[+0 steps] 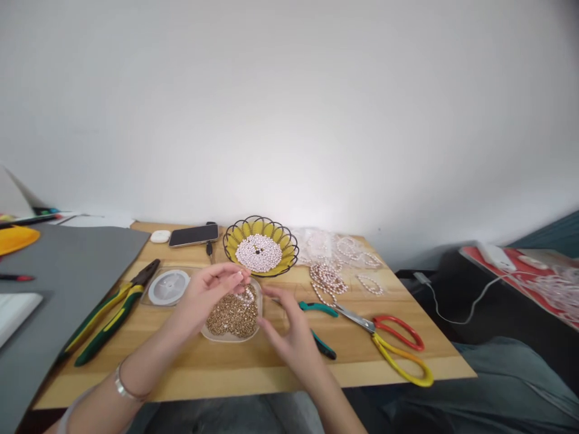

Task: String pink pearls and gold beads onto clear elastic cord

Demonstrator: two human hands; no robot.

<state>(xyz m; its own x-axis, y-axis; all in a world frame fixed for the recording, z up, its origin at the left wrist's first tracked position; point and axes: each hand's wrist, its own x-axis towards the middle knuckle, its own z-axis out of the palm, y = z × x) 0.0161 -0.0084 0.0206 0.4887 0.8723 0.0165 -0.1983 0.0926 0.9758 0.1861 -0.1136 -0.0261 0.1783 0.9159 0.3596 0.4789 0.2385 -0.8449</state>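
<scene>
My left hand reaches over a clear plastic tub of gold-coloured beads. Its thumb and fingertips are pinched together, with a short pale pink bead strand showing just beneath them; the exact grip point is too small to make out. To the right of the tub is my right hand, thumb and forefinger spread apart beside the rim, with nothing visible between them. Small teal-handled pliers lie partly hidden behind this hand.
Behind the tub stands a black wire basket with pink bead chain. Pink chains, small bags and scissors lie to the right. Large pliers, a white spool and a phone are on the left.
</scene>
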